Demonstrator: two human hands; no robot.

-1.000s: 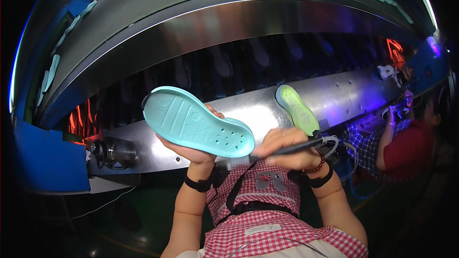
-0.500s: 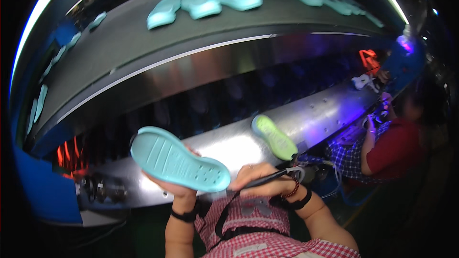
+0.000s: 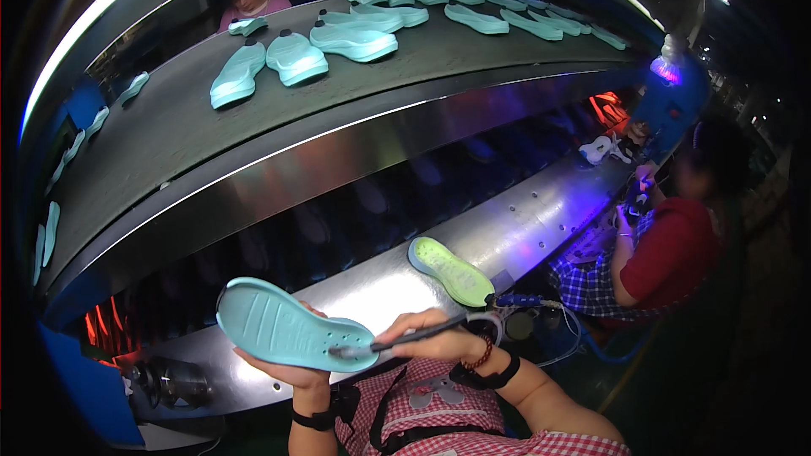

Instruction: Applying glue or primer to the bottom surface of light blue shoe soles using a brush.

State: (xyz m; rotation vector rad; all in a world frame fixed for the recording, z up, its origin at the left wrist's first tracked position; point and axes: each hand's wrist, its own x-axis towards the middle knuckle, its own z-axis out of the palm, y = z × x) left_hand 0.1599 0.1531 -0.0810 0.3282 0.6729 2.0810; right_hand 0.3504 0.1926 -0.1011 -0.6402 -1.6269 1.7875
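Sole position: teal shoe sole (image 3: 291,331) sits low centre-left, propped on the left hand (image 3: 297,369) from beneath, grooved underside up; it hangs just near of the steel ledge (image 3: 541,228).
Left hand: palm up, fingers curled round the sole's near edge, gripping it.
Right hand: right hand (image 3: 439,339) lies just right of the sole, fingers pinched on a thin dark brush (image 3: 405,337); brush tip touches the sole's right end.
Sole axis: long axis runs left-far to right-near, broad end left, narrower end toward the right hand.
Nearby: yellow-green sole (image 3: 450,271) lies flat on the ledge, just far of the right hand; more teal soles (image 3: 296,55) ride the upper conveyor belt (image 3: 169,143), well apart.
Far right: a person in a red top (image 3: 676,253) sits at the ledge.
Hidden: left palm covered by the sole; brush bristles too small to make out; dark slot under the belt is unreadable.
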